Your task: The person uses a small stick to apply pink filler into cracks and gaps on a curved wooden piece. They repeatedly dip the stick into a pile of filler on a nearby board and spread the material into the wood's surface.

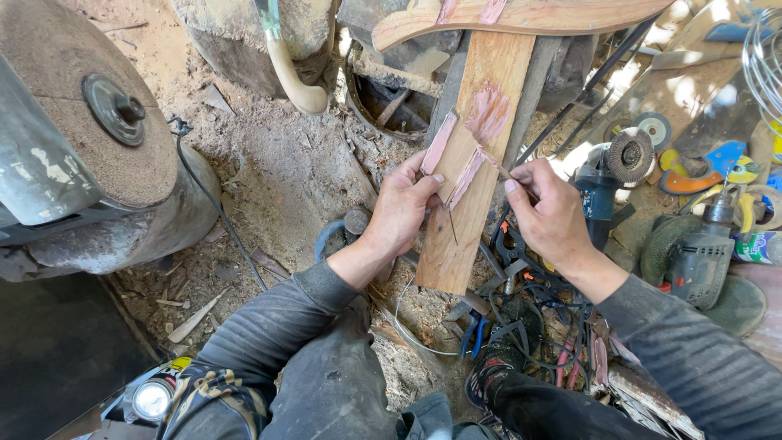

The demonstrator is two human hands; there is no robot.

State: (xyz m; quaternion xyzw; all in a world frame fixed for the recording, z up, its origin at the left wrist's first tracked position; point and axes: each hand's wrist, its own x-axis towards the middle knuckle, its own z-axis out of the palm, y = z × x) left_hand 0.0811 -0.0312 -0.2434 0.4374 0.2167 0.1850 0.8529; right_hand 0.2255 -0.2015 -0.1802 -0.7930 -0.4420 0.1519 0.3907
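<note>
A long wooden plank [468, 220] leans away from me, smeared with pinkish filler paste [487, 114] in patches. My left hand [403, 204] grips the plank's left edge, thumb resting on a pink-coated strip [438, 145]. My right hand [547, 213] holds a thin stick [498, 167] whose tip touches a pink streak [466, 178] on the plank's face. A curved wooden piece [521, 16] lies across the plank's far end.
A large sanding disc machine [90, 122] stands at left. An angle grinder [611, 175] and a green power tool [692, 253] lie at right among discs. Pliers [471, 330] and tangled cables [538, 318] sit by my foot. Sawdust covers the ground [277, 171].
</note>
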